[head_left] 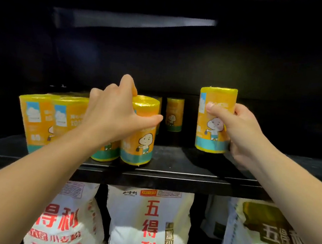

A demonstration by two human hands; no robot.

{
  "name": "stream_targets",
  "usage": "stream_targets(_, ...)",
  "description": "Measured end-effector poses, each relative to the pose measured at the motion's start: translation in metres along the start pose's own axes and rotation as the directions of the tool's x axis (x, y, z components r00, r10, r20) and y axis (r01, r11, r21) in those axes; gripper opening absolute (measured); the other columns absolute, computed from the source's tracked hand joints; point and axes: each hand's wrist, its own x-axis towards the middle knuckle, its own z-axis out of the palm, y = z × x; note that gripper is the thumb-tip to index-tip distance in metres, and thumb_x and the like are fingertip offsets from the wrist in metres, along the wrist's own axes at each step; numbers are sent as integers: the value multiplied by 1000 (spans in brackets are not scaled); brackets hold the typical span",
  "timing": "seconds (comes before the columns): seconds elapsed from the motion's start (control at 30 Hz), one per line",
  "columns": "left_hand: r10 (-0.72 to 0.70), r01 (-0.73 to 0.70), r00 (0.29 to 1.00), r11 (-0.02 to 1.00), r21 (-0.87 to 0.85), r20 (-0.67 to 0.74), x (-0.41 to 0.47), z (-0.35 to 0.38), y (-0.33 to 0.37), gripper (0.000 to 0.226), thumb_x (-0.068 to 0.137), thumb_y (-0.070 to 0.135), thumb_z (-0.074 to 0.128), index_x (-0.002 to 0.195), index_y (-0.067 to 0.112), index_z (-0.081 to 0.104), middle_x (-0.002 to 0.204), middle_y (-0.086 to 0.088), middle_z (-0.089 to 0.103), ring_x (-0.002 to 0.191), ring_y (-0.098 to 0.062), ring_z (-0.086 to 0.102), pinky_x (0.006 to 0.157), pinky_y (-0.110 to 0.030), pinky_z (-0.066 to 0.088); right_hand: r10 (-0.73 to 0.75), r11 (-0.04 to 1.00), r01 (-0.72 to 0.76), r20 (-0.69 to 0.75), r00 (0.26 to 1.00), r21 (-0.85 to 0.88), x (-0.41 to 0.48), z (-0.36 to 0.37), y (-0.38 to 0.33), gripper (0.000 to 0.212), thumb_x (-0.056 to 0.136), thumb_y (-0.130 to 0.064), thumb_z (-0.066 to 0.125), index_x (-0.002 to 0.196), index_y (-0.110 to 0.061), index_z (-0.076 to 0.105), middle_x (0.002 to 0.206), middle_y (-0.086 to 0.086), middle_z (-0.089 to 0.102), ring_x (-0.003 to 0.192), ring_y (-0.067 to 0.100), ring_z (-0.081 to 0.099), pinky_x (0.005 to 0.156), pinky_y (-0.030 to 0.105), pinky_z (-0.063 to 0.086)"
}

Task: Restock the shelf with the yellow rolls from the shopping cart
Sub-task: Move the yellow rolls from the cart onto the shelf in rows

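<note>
Several yellow rolls with a cartoon label stand upright on the black shelf [171, 176]. My left hand [114, 114] is closed over the top of one yellow roll [139, 139] near the shelf's front edge. My right hand [243, 133] grips another yellow roll [214, 114] from its right side, holding it upright just above the shelf board to the right of the group. Two more rolls [39, 119] stand at the left, and a single roll [174, 114] stands further back. The shopping cart is out of view.
The shelf's back wall and ceiling are dark. To the right of the held roll the board carries nothing visible. Below the shelf stand large white flour sacks [147, 222] with red characters.
</note>
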Motion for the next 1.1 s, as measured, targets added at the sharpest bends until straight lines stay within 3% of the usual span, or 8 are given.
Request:
stream_targets(0.17, 79, -71, 992, 994, 86, -102, -2, 14, -4, 71, 64, 83, 50, 95, 20, 40, 83, 2, 50, 83, -20, 49, 76, -38, 36, 108, 990, -113, -64, 992, -83, 48, 11, 5, 55, 74, -29, 82, 119, -11, 55, 104, 7, 70, 86, 19, 70, 59, 32, 50)
stream_targets(0.33, 104, -85, 980, 990, 116, -167, 0, 24, -10, 67, 68, 81, 48, 89, 18, 37, 80, -1, 47, 85, -21, 42, 75, -36, 28, 212, 968, -220, -80, 974, -121, 90, 21, 21, 53, 73, -21, 83, 119, -10, 60, 106, 10, 70, 85, 25, 68, 60, 34, 50)
stream_targets(0.5, 158, -119, 965, 974, 191, -210, 4, 31, -12, 63, 72, 78, 48, 81, 17, 39, 68, 3, 40, 83, -27, 48, 71, -39, 29, 259, 936, -264, -50, 965, -234, 118, 25, 35, 23, 79, -15, 78, 91, -15, 59, 89, 6, 66, 73, 17, 63, 54, 32, 46)
stream_targets(0.57, 168, -121, 961, 970, 211, -220, 5, 33, -14, 62, 71, 77, 46, 80, 17, 38, 65, 3, 40, 77, -27, 46, 70, -40, 29, 271, 919, -272, -43, 962, -287, 129, 26, 39, 22, 79, -16, 78, 92, -14, 60, 91, 7, 67, 72, 17, 63, 53, 30, 46)
stream_targets(0.63, 169, -121, 960, 969, 214, -223, 5, 34, -15, 61, 70, 76, 46, 80, 17, 38, 63, 3, 39, 73, -24, 42, 69, -40, 29, 301, 899, -293, -28, 953, -326, 140, 29, 39, 20, 81, -17, 76, 95, -14, 62, 95, 9, 68, 75, 18, 64, 58, 31, 49)
stream_targets(0.73, 160, -112, 963, 970, 216, -217, 5, 35, -15, 61, 72, 77, 46, 82, 17, 39, 65, 4, 39, 74, -22, 40, 69, -40, 28, 339, 872, -324, -28, 941, -367, 153, 32, 36, 20, 83, -20, 74, 92, -14, 58, 104, 11, 65, 96, 26, 64, 88, 46, 53)
stream_targets(0.8, 157, -107, 963, 969, 222, -220, 5, 36, -15, 61, 71, 77, 46, 83, 18, 40, 65, 4, 41, 74, -22, 39, 69, -40, 27, 347, 870, -332, -27, 937, -364, 160, 35, 35, 27, 83, -20, 74, 102, -13, 56, 112, 13, 63, 107, 30, 61, 98, 51, 48)
stream_targets(1.1, 155, -102, 963, 966, 237, -218, 5, 37, -14, 60, 68, 75, 47, 83, 18, 40, 65, 3, 43, 71, -23, 43, 68, -39, 27, 355, 862, -326, 2, 935, -388, 185, 49, 53, 24, 82, -22, 76, 92, -20, 54, 99, 8, 61, 99, 27, 58, 93, 51, 50)
